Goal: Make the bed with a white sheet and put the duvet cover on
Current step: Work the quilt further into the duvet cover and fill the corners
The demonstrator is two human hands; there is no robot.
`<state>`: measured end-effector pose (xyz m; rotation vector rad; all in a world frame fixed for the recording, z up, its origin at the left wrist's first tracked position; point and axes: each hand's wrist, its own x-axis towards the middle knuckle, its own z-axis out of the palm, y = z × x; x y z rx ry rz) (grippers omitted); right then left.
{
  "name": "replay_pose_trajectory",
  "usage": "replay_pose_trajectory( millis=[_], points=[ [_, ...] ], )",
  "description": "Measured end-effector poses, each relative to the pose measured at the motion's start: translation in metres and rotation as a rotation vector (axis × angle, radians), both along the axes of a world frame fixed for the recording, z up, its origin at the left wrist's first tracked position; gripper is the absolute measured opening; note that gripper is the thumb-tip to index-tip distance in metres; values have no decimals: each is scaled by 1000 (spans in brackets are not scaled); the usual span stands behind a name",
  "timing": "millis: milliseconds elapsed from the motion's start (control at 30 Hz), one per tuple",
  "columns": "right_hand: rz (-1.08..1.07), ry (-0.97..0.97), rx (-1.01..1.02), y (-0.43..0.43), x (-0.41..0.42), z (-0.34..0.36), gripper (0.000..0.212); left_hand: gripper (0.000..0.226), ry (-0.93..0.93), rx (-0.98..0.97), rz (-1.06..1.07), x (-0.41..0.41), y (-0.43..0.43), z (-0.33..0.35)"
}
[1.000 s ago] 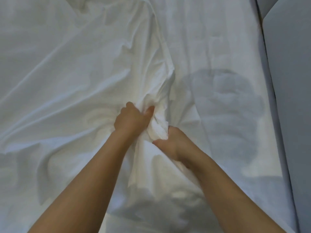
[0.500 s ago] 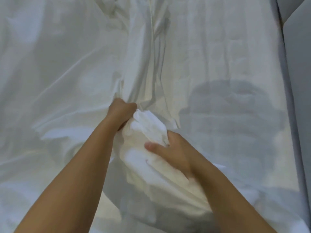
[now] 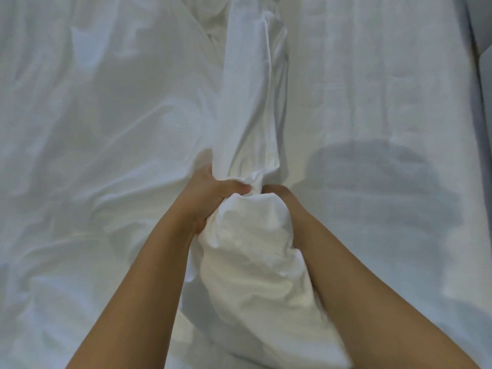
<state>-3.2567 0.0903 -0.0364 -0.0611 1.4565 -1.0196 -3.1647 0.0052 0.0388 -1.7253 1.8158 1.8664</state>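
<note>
A white sheet (image 3: 372, 75) covers the R side of the bed, flat & fairly smooth, w/ faint quilted lines showing through. Over the L side & centre lies a loose white cloth (image 3: 106, 134), rumpled, w/ long creases running toward the middle; can't tell if it's the duvet cover or a 2nd sheet. A grey strip (image 3: 483, 115) runs near-to-far along the R edge of the view, beside the sheet. A dark head-and-shoulders shadow (image 3: 378, 187) falls on the sheet, R of the hands. From far centre, part of the cloth is drawn into a taut twisted band (image 3: 247, 102) that runs toward the near side & narrows into the hands. Nearer than the hands the same cloth swells into a fat bundle (image 3: 253, 267), sitting btwn both bare forearms & reaching the near edge of the view. L hand (image 3: 213, 193) grips the neck where band meets bundle, fingers curled tight round it, thumb across the top. R hand (image 3: 282, 198) is just R of it on the same neck, against the bundle; mostly hidden behind fabric, but what shows is curled into the cloth. The 2 hands are nearly touching, w/ only a fold of cloth btwn them.
</note>
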Motion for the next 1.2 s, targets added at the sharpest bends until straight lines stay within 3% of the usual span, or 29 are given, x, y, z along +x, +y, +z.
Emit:
replay_pose_trajectory(
  millis=[100,200,267,333,400,467,500,600,633,700,767,833,900,967,1067,1133,1200],
  points=[
    [-321,183,13,12,-14,-10,22,22,-9,-13,-11,1,4,-9],
    [-434,606,314,48,-54,-39,33,30,45,41,44,5,0,-10],
    [-483,631,598,87,-76,-56,34,43,128,108,115,10,-3,-9],
    [-392,637,672,107,-85,-65,38,39,163,121,125,12,-4,-13],
    [-317,776,576,104,-86,-58,47,29,178,56,94,7,1,-19],
    [-317,934,350,90,-73,-34,60,30,180,18,106,-1,6,-23],
    [-323,903,203,83,-66,-21,64,31,171,22,125,-5,7,-25],
    [-138,480,-46,56,-35,10,75,37,181,38,156,-11,10,-27],
    [29,423,-45,49,-25,15,71,38,198,39,165,-11,11,-27],
    [307,451,-85,40,-9,13,43,43,245,79,184,-8,13,-24],
    [402,544,-146,42,-4,4,29,51,291,150,215,-4,13,-21],
    [464,742,-20,57,-20,-13,30,46,329,221,277,-1,10,-22],
    [423,886,235,86,-44,-31,29,17,359,264,312,-2,10,-24],
    [533,798,386,115,-54,-44,31,13,336,268,338,-7,15,-26],
    [854,671,312,124,-48,-54,17,20,321,234,330,-17,18,-30],
    [747,715,256,119,-52,-44,12,23,350,234,354,-21,18,-31],
    [291,909,172,115,-61,-31,18,31,358,236,374,-22,18,-31]
  ],
)
